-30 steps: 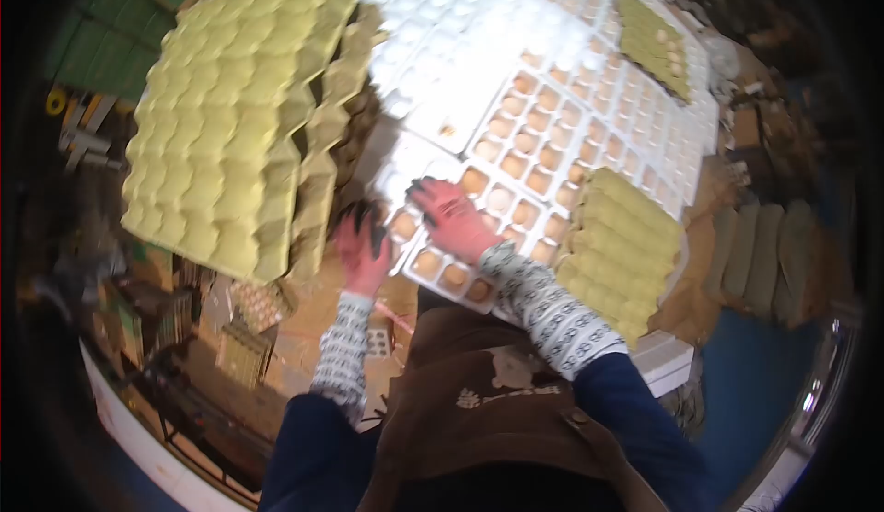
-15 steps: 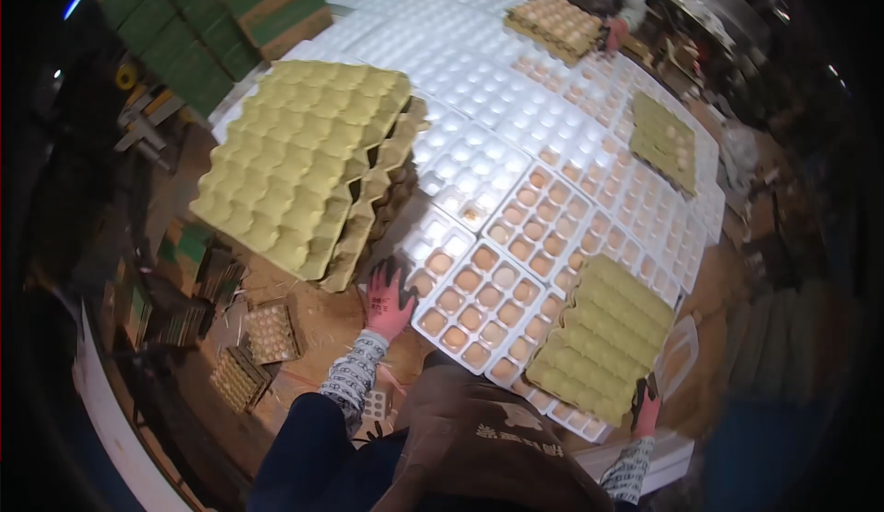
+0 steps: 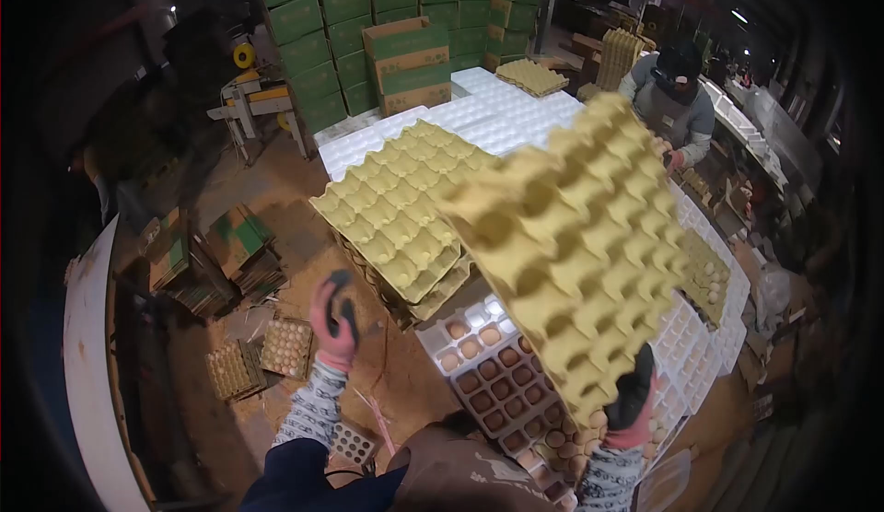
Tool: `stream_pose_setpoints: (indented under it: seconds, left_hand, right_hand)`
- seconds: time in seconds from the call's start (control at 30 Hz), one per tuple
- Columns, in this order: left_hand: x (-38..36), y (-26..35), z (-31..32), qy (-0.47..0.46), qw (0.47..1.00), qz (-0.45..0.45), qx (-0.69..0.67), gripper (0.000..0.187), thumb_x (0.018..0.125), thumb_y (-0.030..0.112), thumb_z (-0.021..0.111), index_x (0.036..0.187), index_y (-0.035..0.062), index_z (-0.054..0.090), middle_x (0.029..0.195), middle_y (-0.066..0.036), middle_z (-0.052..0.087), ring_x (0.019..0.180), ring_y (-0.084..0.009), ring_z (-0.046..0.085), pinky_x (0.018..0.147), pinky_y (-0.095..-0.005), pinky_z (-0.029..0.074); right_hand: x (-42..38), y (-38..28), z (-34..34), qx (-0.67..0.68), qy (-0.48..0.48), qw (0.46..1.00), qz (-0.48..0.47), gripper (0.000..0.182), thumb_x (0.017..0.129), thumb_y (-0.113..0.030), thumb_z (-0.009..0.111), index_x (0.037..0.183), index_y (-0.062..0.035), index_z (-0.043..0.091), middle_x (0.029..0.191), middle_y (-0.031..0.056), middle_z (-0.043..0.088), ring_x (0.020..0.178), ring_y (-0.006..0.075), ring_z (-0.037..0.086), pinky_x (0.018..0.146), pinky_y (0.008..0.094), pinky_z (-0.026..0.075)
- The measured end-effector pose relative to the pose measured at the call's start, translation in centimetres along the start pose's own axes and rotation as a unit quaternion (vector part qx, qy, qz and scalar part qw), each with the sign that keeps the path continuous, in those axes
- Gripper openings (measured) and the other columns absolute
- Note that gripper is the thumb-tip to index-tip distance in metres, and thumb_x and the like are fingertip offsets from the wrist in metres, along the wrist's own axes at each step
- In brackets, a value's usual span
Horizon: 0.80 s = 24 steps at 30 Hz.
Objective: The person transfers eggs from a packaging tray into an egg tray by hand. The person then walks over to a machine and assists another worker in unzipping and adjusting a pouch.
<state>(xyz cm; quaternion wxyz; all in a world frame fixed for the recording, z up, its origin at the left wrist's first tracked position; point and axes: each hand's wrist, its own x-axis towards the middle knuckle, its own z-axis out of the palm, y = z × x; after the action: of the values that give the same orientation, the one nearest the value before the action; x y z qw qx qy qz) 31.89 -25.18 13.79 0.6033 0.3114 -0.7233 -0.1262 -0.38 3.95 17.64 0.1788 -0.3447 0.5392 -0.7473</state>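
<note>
A yellow pulp egg tray (image 3: 575, 236) is tilted up in front of me, blurred at its far edge. My right hand (image 3: 633, 401), in a pink and black glove, grips its lower right edge; its cups look bare. My left hand (image 3: 335, 328), gloved the same way, is raised left of the table with fingers apart and nothing in it. Close to that hand lies a stack of egg trays (image 3: 405, 208). Under the tilted tray are brown eggs (image 3: 557, 438) and white plastic egg trays (image 3: 442, 339) with eggs in their cups, partly hidden.
Across the table a co-worker (image 3: 677, 98) stands at the back right, near another egg tray (image 3: 707, 277) holding several eggs. Green cartons (image 3: 345, 42) are piled behind. Flattened boxes (image 3: 244, 250) and filled egg trays (image 3: 287, 348) lie on the floor at left.
The tray at the near right has been lifted and tilted up by my right hand, uncovering eggs. My left hand has moved left, away from the table edge. My view has tipped upward.
</note>
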Motion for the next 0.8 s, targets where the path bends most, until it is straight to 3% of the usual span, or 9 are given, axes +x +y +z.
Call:
stream_pose_setpoints:
  seconds: [0.03, 0.2, 0.37, 0.47, 0.57, 0.6, 0.63, 0.73, 0.8]
  left_hand:
    - [2.0, -1.5, -0.5, 0.057, 0.991, -0.095, -0.070, 0.040, 0.091, 0.023, 0.050, 0.122, -0.0016, 0.048, 0.125, -0.020, 0.050, 0.112, -0.0308, 0.053, 0.098, -0.0391, 0.040]
    - [7.2, -13.0, -0.7, 0.171, 0.897, -0.260, -0.314, 0.041, 0.100, 0.029, 0.037, 0.128, 0.0017, 0.046, 0.126, -0.012, 0.051, 0.115, -0.0234, 0.051, 0.102, -0.0363, 0.039]
    - [9.0, -15.7, 2.1, 0.076, 0.878, -0.319, -0.348, 0.045, 0.099, 0.032, 0.038, 0.137, 0.0071, 0.039, 0.133, -0.008, 0.045, 0.120, -0.0206, 0.046, 0.101, -0.0333, 0.037]
    - [10.7, -15.2, 3.3, 0.064, 0.821, -0.364, -0.435, 0.040, 0.098, 0.026, 0.042, 0.133, 0.0065, 0.044, 0.127, -0.010, 0.050, 0.116, -0.0225, 0.048, 0.097, -0.0300, 0.038]
    - [11.2, -15.9, 4.1, -0.099, 0.961, -0.129, -0.224, 0.035, 0.095, 0.021, 0.047, 0.126, 0.0045, 0.048, 0.116, -0.009, 0.054, 0.105, -0.0209, 0.052, 0.089, -0.0306, 0.042]
    - [11.3, -14.3, 3.4, -0.085, 0.996, 0.036, 0.000, 0.028, 0.092, 0.014, 0.049, 0.117, 0.0010, 0.054, 0.113, -0.010, 0.055, 0.102, -0.0196, 0.053, 0.086, -0.0309, 0.043]
    - [13.1, -12.1, 3.0, -0.107, 0.945, -0.217, -0.221, 0.025, 0.091, 0.009, 0.048, 0.113, 0.0007, 0.058, 0.113, -0.012, 0.055, 0.105, -0.0225, 0.053, 0.088, -0.0316, 0.042]
    - [13.8, -6.7, 3.0, -0.043, 0.987, -0.089, -0.130, 0.022, 0.094, 0.016, 0.049, 0.100, -0.0034, 0.057, 0.105, -0.012, 0.054, 0.095, -0.0180, 0.053, 0.086, -0.0299, 0.041]
    - [14.4, -4.2, 3.5, -0.041, 0.951, -0.168, -0.257, 0.024, 0.095, 0.018, 0.048, 0.105, -0.0027, 0.054, 0.102, -0.010, 0.053, 0.096, -0.0172, 0.052, 0.087, -0.0300, 0.041]
  right_hand:
    - [2.0, 0.4, 2.5, -0.393, -0.047, 0.905, -0.159, 0.054, 0.079, 0.006, 0.050, 0.132, 0.0016, 0.042, 0.125, 0.0193, 0.052, 0.106, 0.0323, 0.055, 0.087, 0.0325, 0.044]
    - [9.3, -2.6, 20.4, 0.001, -0.070, 0.984, 0.165, 0.027, 0.092, -0.032, 0.057, 0.090, -0.0049, 0.053, 0.068, -0.0023, 0.047, 0.053, 0.0052, 0.042, 0.044, 0.0221, 0.034]
    - [7.7, 0.8, 22.0, -0.134, -0.091, 0.963, 0.217, 0.038, 0.089, -0.014, 0.058, 0.120, -0.0043, 0.037, 0.104, 0.0100, 0.052, 0.089, 0.0128, 0.052, 0.071, 0.0285, 0.048]
    - [7.6, 6.4, 18.9, 0.001, -0.055, 0.958, 0.280, 0.058, 0.088, -0.032, 0.062, 0.128, -0.0033, 0.032, 0.114, 0.0135, 0.050, 0.096, 0.0197, 0.057, 0.074, 0.0334, 0.054]
    - [7.4, 6.2, 20.2, 0.058, -0.143, 0.951, 0.268, 0.057, 0.091, -0.027, 0.057, 0.134, 0.0000, 0.030, 0.119, 0.0158, 0.048, 0.108, 0.0271, 0.054, 0.081, 0.0359, 0.053]
    - [7.0, 8.3, 20.3, -0.231, -0.191, 0.951, 0.070, 0.056, 0.091, -0.025, 0.057, 0.133, 0.0001, 0.031, 0.120, 0.0151, 0.049, 0.108, 0.0263, 0.054, 0.084, 0.0346, 0.050]
    - [6.8, 8.9, 21.3, -0.240, -0.158, 0.954, 0.079, 0.056, 0.090, -0.023, 0.058, 0.133, -0.0003, 0.032, 0.122, 0.0142, 0.049, 0.109, 0.0249, 0.053, 0.087, 0.0334, 0.048]
    - [7.3, 6.9, 23.8, 0.043, -0.024, 0.964, 0.260, 0.059, 0.086, -0.020, 0.063, 0.134, -0.0031, 0.033, 0.123, 0.0104, 0.050, 0.110, 0.0187, 0.050, 0.092, 0.0316, 0.043]
    - [7.2, 7.2, 23.3, 0.078, -0.056, 0.962, 0.254, 0.088, 0.082, -0.031, 0.069, 0.143, -0.0022, 0.012, 0.133, 0.0191, 0.043, 0.118, 0.0275, 0.045, 0.100, 0.0332, 0.037]
